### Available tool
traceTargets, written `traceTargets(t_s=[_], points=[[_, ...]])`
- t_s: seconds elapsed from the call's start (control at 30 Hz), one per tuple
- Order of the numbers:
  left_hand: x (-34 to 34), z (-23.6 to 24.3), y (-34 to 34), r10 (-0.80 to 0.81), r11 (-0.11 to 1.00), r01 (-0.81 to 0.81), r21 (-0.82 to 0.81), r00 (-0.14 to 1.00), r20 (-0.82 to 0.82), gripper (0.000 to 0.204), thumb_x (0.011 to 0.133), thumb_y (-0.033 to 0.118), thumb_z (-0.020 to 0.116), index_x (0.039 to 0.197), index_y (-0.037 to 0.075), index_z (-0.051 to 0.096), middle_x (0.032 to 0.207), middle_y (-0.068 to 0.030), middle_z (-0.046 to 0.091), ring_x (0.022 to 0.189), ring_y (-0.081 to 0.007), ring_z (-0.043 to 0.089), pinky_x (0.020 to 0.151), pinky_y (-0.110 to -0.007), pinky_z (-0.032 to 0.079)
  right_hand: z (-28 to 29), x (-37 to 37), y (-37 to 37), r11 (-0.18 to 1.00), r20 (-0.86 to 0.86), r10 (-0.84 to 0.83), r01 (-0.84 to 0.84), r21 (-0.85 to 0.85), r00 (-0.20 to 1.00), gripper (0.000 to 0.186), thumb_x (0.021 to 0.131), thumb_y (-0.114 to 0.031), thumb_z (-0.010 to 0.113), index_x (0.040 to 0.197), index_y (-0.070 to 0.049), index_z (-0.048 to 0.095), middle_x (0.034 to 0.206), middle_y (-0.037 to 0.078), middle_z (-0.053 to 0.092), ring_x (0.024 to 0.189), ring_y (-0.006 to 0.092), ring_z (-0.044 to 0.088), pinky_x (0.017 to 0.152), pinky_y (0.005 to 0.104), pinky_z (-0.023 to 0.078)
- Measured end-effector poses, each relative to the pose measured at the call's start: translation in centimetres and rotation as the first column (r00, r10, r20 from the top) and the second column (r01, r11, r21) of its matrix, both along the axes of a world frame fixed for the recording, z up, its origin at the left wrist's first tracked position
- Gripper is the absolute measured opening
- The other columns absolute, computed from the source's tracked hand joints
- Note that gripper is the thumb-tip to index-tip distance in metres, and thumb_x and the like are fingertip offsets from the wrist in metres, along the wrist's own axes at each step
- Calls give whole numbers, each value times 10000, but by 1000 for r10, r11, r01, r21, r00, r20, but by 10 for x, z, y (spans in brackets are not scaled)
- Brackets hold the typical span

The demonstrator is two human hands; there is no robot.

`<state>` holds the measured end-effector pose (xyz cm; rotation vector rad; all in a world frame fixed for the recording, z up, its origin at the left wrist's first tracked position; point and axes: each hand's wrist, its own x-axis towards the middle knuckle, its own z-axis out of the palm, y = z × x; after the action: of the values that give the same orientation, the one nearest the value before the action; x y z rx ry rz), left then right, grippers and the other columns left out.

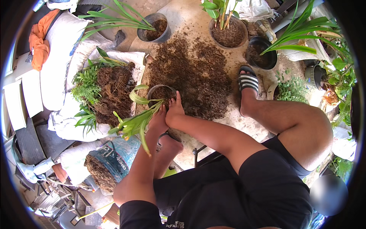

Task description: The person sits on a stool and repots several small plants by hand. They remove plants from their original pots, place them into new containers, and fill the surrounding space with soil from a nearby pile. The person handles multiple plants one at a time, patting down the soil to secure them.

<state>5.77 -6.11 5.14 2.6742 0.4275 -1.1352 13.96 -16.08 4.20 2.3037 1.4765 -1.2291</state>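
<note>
A small grey pot holds soil and a plant with long pale green leaves leaning over its front left. My left hand is at the plant's base, partly among the leaves, fingers stretched toward the soil. Beside it, touching the pot's near right side, my right hand has its fingers extended over the soil and rim. Loose dark soil is spread on the concrete beyond both hands. A clump of uprooted plants with brown roots lies left of the pot on white sacking.
Potted plants in a grey pot, brown-soiled pot and black pot stand behind. Greenery lines the right. Stacked sacks and an orange cloth fill the left; a blue bag of planting material sits near my left leg.
</note>
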Motion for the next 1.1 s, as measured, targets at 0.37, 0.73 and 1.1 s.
traceTargets(t_s=[0.37, 0.73, 1.1], points=[[-9, -24, 28, -257, 959, 244, 143, 963, 79, 965, 739, 230, 681, 1578, 15, 255, 1637, -200, 263, 1555, -323, 162, 1198, -688, 67, 12, 42, -3, 961, 234, 275, -275, -36, 932, 612, 1038, -371, 342, 1593, -116, 308, 1679, 73, 224, 1558, 266, 155, 1212, 658, -109], [13, -18, 91, -686, 713, 570, 408, 688, 239, 575, 930, 195, 462, 1503, 148, 464, 1625, -66, 355, 1509, -216, 295, 1205, -561, 236, -50, 89, 36, 745, 370, 644, -660, -101, 670, 643, 1022, -395, 348, 1618, -185, 230, 1700, -31, 160, 1568, 136, 93, 1194, 665, -143], [29, -32, 110, -849, 526, 741, 417, 486, 207, 720, 892, 264, 550, 1557, 95, 333, 1643, -81, 312, 1517, -211, 292, 1253, -486, 210, -19, 87, 25, 808, 285, 569, -589, -20, 771, 675, 1007, -371, 375, 1605, -87, 247, 1683, 18, 228, 1562, 154, 141, 1224, 605, -125]])
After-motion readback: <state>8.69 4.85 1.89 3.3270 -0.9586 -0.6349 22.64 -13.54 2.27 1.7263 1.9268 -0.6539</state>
